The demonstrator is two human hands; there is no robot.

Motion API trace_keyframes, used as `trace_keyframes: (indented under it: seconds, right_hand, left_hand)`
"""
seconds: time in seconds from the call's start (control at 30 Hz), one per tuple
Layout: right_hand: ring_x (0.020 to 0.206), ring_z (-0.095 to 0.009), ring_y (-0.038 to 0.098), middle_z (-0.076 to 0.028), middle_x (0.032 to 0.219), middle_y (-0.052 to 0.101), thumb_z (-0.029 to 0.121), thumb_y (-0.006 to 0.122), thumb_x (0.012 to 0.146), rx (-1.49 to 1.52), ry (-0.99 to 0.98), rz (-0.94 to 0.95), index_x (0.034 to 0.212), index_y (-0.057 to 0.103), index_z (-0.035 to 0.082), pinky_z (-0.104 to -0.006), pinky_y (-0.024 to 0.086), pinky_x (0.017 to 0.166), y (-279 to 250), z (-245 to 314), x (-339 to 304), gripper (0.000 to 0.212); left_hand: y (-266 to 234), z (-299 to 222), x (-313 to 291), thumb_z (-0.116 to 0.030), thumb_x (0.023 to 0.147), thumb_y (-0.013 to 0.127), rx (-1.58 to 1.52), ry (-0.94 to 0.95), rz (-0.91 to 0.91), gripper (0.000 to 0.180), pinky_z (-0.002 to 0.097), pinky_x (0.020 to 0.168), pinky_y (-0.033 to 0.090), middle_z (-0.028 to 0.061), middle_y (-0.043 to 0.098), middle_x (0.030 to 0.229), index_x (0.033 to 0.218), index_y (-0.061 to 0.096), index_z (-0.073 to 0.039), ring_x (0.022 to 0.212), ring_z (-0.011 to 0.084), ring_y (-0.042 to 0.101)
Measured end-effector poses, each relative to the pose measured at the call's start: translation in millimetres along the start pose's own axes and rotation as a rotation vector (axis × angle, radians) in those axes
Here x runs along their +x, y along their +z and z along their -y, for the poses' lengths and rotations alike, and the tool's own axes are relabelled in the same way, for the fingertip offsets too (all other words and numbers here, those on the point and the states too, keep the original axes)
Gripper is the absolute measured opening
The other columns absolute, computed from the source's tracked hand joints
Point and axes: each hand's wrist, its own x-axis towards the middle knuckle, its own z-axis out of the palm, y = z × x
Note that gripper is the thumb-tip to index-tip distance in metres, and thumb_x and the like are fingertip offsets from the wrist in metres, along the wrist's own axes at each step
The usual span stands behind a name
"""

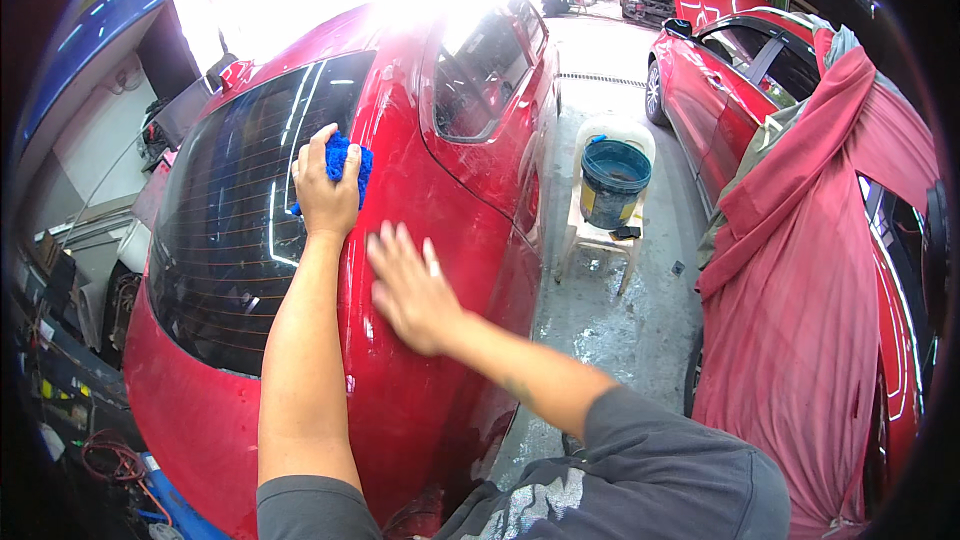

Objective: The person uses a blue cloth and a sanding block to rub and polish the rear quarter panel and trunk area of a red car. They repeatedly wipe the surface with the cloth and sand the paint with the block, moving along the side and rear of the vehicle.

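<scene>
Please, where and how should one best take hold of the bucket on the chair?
Probably the rim of the bucket, gripped at opposite sides and approached from the near side: it stands upright, open top up, and the chair's backrest rises behind it.

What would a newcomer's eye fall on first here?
Probably the red car left of centre, with the left hand gripping a bright blue cloth beside its rear window. Farther right, a dark bucket stands on a pale chair, and a reddish drape hangs over another car.
</scene>
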Motion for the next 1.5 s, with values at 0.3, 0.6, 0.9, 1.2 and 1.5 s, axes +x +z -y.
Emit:
trace_keyframes:
  seconds: [0.3, 0.6, 0.9, 1.2, 1.5]
  right_hand:
    - [0.167, -0.052, 0.016, -0.032, 0.179, 0.02, 0.032, 0.059, 0.109, 0.167, -0.118, 0.08, 0.171, 0.028, -0.003, -0.0684, 0.017, 0.131, 21.8, 48.1, -84.3, 0.078]
    - [0.166, -0.051, 0.019, -0.032, 0.178, 0.023, 0.033, 0.043, 0.118, 0.19, 0.123, -0.205, 0.171, 0.029, -0.001, -0.0621, 0.019, 0.134, -7.1, -52.0, 87.1, 0.065]
    - [0.167, -0.048, 0.022, -0.026, 0.179, 0.027, 0.03, 0.052, 0.111, -0.032, -0.102, -0.205, 0.17, 0.035, 0.002, -0.0685, 0.019, 0.131, 10.9, -9.5, 24.3, 0.067]
    - [0.167, -0.049, 0.02, -0.03, 0.178, 0.026, 0.035, 0.06, 0.107, 0.142, -0.099, -0.004, 0.169, 0.035, -0.002, -0.0709, 0.016, 0.13, 19.7, 34.0, -32.9, 0.076]
    - [0.164, -0.047, 0.028, -0.027, 0.177, 0.031, 0.036, 0.043, 0.116, 0.053, 0.139, -0.29, 0.169, 0.038, 0.005, -0.069, 0.024, 0.13, -13.6, -51.6, 131.6, 0.062]
  left_hand:
    - [-11.1, 3.2, -2.4, -0.03, 0.101, 0.075, 0.032, -0.047, 0.045, 0.041, 0.0493, 0.106, 0.049, 0.0178, 0.073, 0.126, 0.138, 0.07, -0.013, 0.118, 0.0391, 0.068]
    - [4.3, -7.4, 4.9, -0.031, 0.105, 0.069, -0.072, -0.086, 0.028, 0.036, 0.0474, 0.109, 0.047, 0.0173, 0.073, 0.13, 0.137, 0.07, -0.012, 0.122, 0.0377, 0.066]
    - [-1.0, 0.6, 1.8, -0.031, 0.102, 0.073, -0.106, -0.093, -0.015, 0.036, 0.0505, 0.105, 0.047, 0.0184, 0.073, 0.123, 0.132, 0.071, -0.01, 0.116, 0.0403, 0.065]
    - [-1.9, 4.4, -2.4, -0.032, 0.104, 0.072, -0.17, -0.166, -0.018, 0.037, 0.0491, 0.111, 0.048, 0.0195, 0.073, 0.132, 0.133, 0.071, -0.009, 0.124, 0.0393, 0.066]
    - [5.7, -7.1, 8.8, -0.025, 0.108, 0.071, -0.346, -0.279, -0.106, 0.034, 0.0382, 0.101, 0.054, 0.0152, 0.073, 0.128, 0.134, 0.068, -0.004, 0.113, 0.0226, 0.07]
